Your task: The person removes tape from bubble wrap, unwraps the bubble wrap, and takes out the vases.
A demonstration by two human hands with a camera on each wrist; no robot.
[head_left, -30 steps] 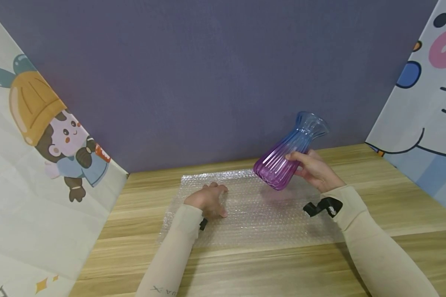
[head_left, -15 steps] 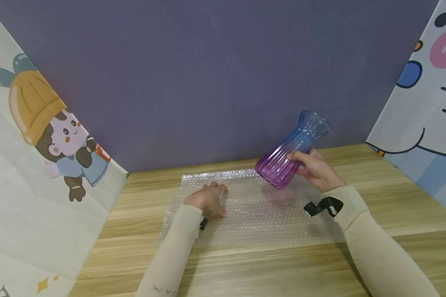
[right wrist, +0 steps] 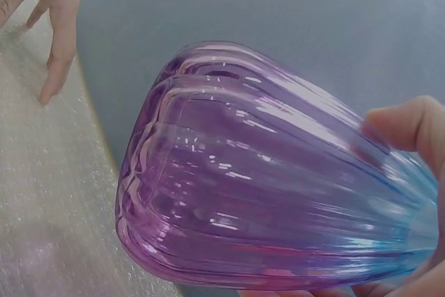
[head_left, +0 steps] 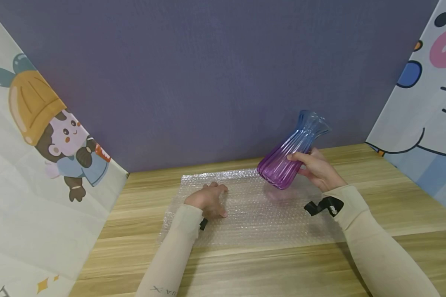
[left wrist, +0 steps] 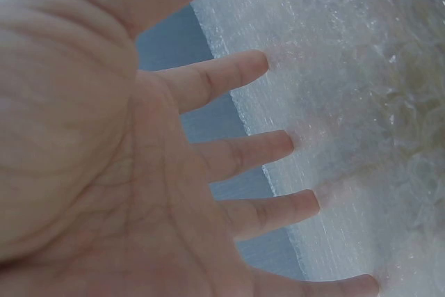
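My right hand [head_left: 317, 169] grips a ribbed glass vase [head_left: 282, 165], purple at the base and fading to blue at its flared mouth. The vase is tilted, base down to the left, and held above a sheet of bubble wrap [head_left: 260, 222] that lies flat on the table. In the right wrist view the thumb presses one side of the vase [right wrist: 229, 165] while other fingers show beneath it. On the left part of the sheet, my left hand [head_left: 207, 200] rests with spread fingers. Its fingertips [left wrist: 281, 141] touch the bubble wrap in the left wrist view.
The wood-grain table [head_left: 245, 272] extends around the sheet on all sides. A dark grey-blue panel [head_left: 208, 82] rises behind it. White panels with cartoon prints stand at the left [head_left: 18, 206] and right [head_left: 435, 123].
The vase in my right hand has shifted very slightly to the right and turned a little. My left hand has stayed in place on the bubble wrap.
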